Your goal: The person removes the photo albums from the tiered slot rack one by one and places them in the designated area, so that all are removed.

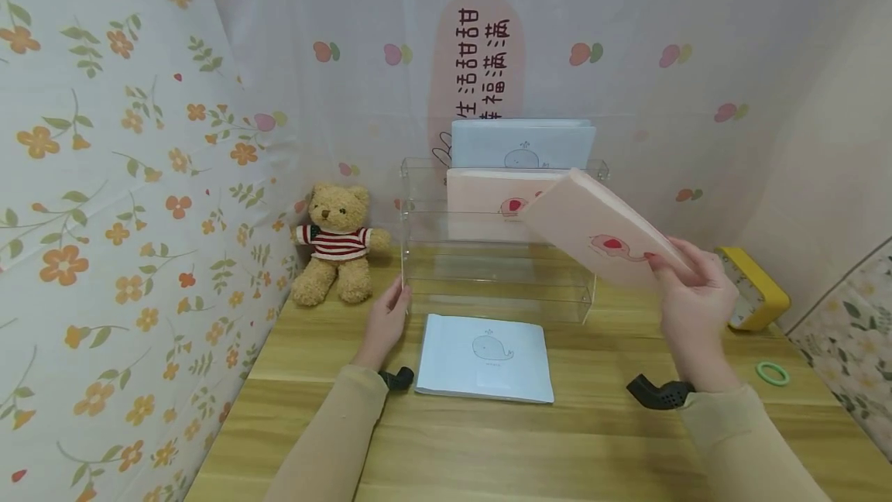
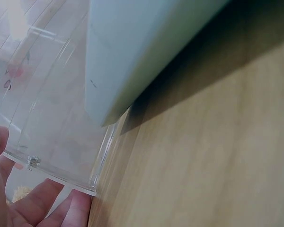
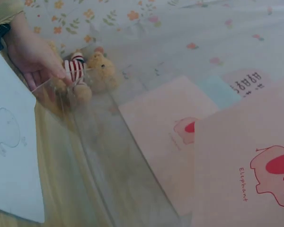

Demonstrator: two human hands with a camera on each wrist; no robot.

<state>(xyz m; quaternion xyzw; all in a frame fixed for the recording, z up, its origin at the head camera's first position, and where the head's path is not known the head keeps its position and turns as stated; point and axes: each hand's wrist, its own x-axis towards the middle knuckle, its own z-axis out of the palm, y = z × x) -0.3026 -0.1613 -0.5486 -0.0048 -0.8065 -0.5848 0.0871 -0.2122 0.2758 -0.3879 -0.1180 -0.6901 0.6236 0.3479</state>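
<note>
A clear acrylic tiered rack (image 1: 446, 285) stands at the back of the wooden table. My left hand (image 1: 385, 318) grips its left side panel near the bottom; in the left wrist view the thumb and fingers are on either side of the panel edge (image 2: 61, 178). My right hand (image 1: 697, 308) holds a pink elephant notebook (image 1: 585, 227) by its right end, tilted in front of the rack's right side. Another pink elephant notebook (image 1: 477, 196) stands in the rack, partly covered by the held one. Behind it, higher up, are light-blue whale notebooks (image 1: 481, 144).
A light-blue whale notebook (image 1: 453, 359) lies flat before the rack. To the left sits a teddy bear (image 1: 336, 246) in a striped sweater. On the right are a yellow clock (image 1: 766, 293) and a green ring (image 1: 759, 369). Patterned cloth (image 1: 139, 200) walls the left and back.
</note>
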